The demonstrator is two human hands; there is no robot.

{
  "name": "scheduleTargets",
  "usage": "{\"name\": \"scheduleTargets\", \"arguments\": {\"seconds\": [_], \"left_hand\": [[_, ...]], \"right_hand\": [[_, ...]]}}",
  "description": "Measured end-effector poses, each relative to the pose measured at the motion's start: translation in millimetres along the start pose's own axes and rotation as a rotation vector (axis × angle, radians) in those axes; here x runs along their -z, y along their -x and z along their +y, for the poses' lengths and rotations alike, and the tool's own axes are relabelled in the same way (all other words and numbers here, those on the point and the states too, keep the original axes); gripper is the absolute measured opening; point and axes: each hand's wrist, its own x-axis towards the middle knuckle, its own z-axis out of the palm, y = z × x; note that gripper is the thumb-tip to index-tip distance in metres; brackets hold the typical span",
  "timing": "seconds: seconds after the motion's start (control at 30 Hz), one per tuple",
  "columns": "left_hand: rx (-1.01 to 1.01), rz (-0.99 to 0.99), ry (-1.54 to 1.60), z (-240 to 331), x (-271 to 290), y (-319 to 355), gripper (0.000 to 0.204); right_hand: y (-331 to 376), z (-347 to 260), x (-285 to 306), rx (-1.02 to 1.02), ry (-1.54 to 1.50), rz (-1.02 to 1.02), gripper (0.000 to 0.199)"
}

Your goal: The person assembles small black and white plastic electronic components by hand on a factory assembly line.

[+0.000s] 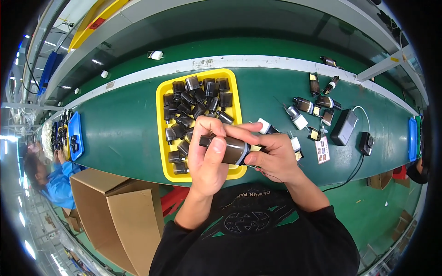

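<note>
Both hands meet in front of my chest, around a dark, smoky translucent cylinder-shaped part (234, 151) with a pale ring and a thin wire at its right end. My left hand (209, 154) wraps its left end, thumb pressed on a narrow black tip. The fingers of my right hand (276, 156) pinch the ringed end, where a bit of yellow shows. Just behind them lies a yellow tray (160, 119) holding many dark translucent caps (192, 83). Right of my hands, a white-ended part (294, 115) and several dark assembled parts (305, 105) are scattered on the green bench.
A black power bank (344, 126) with a white cable, a small black box (366, 143) and a printed card (322, 150) lie on the right. A blue tray (75, 136) stands at the far left, near a person in blue (57, 184). An open cardboard box (122, 216) sits below the bench.
</note>
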Motion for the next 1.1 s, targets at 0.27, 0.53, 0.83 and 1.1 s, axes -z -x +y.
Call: {"name": "scheduleTargets", "arguments": {"seconds": [0.27, 0.53, 0.83, 1.1], "left_hand": [[-0.077, 0.120, 0.448, -9, -3, 4, 0.024], [0.075, 0.122, -0.159, 15, -7, 12, 0.019], [0.114, 0.114, -0.163, -7, 30, 2, 0.021], [0.189, 0.403, -0.831, -47, 83, 46, 0.026]], "right_hand": [[-7, -2, -4, -0.018, -0.187, -0.101, 0.046], [-10, 3, -9, 0.220, 0.134, -0.103, 0.037], [-36, 19, -4, 0.034, -0.047, -0.110, 0.029], [-95, 29, 71, -0.273, 0.493, -0.077, 0.036]]}}
